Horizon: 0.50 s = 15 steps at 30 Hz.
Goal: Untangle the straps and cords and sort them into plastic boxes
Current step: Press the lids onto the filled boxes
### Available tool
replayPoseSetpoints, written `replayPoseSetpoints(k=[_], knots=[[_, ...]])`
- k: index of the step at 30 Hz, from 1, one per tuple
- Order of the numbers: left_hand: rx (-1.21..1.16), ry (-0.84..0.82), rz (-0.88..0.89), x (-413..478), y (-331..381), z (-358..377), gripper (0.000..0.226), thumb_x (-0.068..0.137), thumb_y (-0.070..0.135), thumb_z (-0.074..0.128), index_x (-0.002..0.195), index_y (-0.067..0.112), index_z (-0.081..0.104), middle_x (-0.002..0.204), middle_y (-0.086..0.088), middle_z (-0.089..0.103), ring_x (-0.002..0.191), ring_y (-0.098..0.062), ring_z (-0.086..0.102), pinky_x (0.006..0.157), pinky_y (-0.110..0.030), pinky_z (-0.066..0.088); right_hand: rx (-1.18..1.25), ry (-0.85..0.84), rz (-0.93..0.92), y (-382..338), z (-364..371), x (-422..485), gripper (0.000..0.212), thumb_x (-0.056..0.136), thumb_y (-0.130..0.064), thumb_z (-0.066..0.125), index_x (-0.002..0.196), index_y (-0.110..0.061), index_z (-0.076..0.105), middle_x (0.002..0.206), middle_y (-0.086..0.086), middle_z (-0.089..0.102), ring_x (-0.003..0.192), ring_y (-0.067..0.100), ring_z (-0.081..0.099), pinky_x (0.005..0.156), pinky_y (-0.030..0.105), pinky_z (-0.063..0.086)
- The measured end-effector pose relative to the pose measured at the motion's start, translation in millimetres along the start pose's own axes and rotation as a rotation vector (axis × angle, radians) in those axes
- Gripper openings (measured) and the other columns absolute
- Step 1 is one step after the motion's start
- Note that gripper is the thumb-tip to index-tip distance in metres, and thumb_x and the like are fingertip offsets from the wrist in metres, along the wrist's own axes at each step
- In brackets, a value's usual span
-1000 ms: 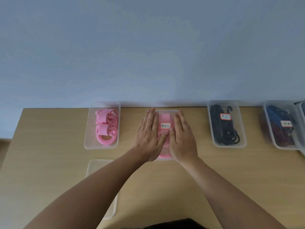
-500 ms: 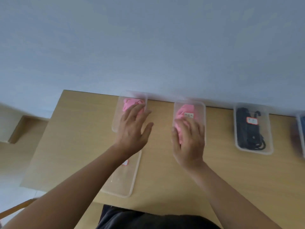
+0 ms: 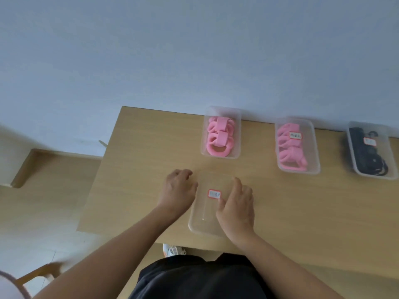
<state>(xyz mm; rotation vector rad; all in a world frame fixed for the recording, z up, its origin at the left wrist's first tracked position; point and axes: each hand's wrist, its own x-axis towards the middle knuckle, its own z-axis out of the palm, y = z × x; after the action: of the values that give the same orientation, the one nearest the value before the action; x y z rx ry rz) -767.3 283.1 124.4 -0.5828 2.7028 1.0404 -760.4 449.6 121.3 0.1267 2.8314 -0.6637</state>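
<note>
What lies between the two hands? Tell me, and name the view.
A clear lid with a red-edged label lies between the left hand and right hand; the head view shows it.

Red-edged labels (image 3: 214, 194) on clear lid (image 3: 203, 221), pink-strap box (image 3: 311, 134), black-cord box (image 3: 388, 152); writing probably illegible

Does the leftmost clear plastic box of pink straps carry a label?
No, the clear plastic box of pink straps shows no label sticker.
</note>
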Motion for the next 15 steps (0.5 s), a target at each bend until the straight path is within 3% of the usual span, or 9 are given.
replayPoseSetpoints(k=[4, 6, 8, 11, 13, 15], knots=[[0.031, -0.166, 0.007, -15, -15, -2, 0.044, 0.091, 0.032, 0.071, 0.127, 0.008, 0.063, 0.119, -0.012, 0.058, 0.116, -0.032, 0.055, 0.1, -0.039, 0.045, 0.253, 0.01, 0.207, -18, 9, -1, 0.045, 0.08, -0.009, 0.064, 0.122, -0.015, 0.048, 0.103, 0.003, 0.054, 0.099, 0.027, 0.053, 0.077, 0.032, 0.04], [-0.038, -0.183, -0.035, -15, -17, -9, 0.051, 0.09, 0.034, 0.074, 0.133, 0.011, 0.059, 0.118, -0.008, 0.055, 0.116, -0.028, 0.055, 0.097, -0.033, 0.043, 0.405, 0.005, 0.314, -22, 8, -1, 0.018, 0.08, -0.005, 0.058, 0.093, -0.017, 0.057, 0.084, -0.004, 0.054, 0.081, 0.024, 0.053, 0.066, 0.031, 0.037], [-0.149, -0.152, -0.058, -13, -15, -21, 0.055, 0.088, 0.034, 0.078, 0.135, 0.015, 0.058, 0.116, -0.003, 0.053, 0.112, -0.023, 0.056, 0.095, -0.029, 0.043, 0.581, -0.012, 0.357, -23, 3, 0, 0.017, 0.083, -0.004, 0.057, 0.071, -0.014, 0.054, 0.066, -0.008, 0.044, 0.067, 0.019, 0.045, 0.06, 0.031, 0.039], [-0.23, -0.092, 0.02, -12, -4, -36, 0.069, 0.084, 0.041, 0.081, 0.143, 0.018, 0.052, 0.129, -0.002, 0.052, 0.12, -0.022, 0.054, 0.105, -0.037, 0.044, 0.876, -0.075, 0.378, -27, -15, 7, 0.026, 0.082, 0.008, 0.065, 0.089, -0.015, 0.073, 0.065, -0.006, 0.042, 0.063, 0.014, 0.048, 0.062, 0.034, 0.051], [-0.193, -0.12, 0.127, -10, 10, -40, 0.088, 0.079, 0.048, 0.084, 0.152, 0.02, 0.042, 0.143, -0.002, 0.046, 0.132, -0.023, 0.047, 0.112, -0.042, 0.04, 1.0, -0.064, 0.35, -32, -32, 18, 0.027, 0.082, 0.009, 0.069, 0.097, -0.014, 0.075, 0.065, -0.006, 0.042, 0.06, 0.013, 0.049, 0.059, 0.027, 0.05], [-0.103, -0.15, 0.184, -4, 27, -40, 0.107, 0.073, 0.058, 0.084, 0.159, 0.023, 0.03, 0.158, -0.003, 0.034, 0.143, -0.025, 0.035, 0.118, -0.043, 0.034, 0.999, -0.032, 0.269, -37, -49, 32, 0.014, 0.082, 0.006, 0.071, 0.092, -0.005, 0.071, 0.064, -0.004, 0.039, 0.057, 0.014, 0.048, 0.057, 0.024, 0.048]])
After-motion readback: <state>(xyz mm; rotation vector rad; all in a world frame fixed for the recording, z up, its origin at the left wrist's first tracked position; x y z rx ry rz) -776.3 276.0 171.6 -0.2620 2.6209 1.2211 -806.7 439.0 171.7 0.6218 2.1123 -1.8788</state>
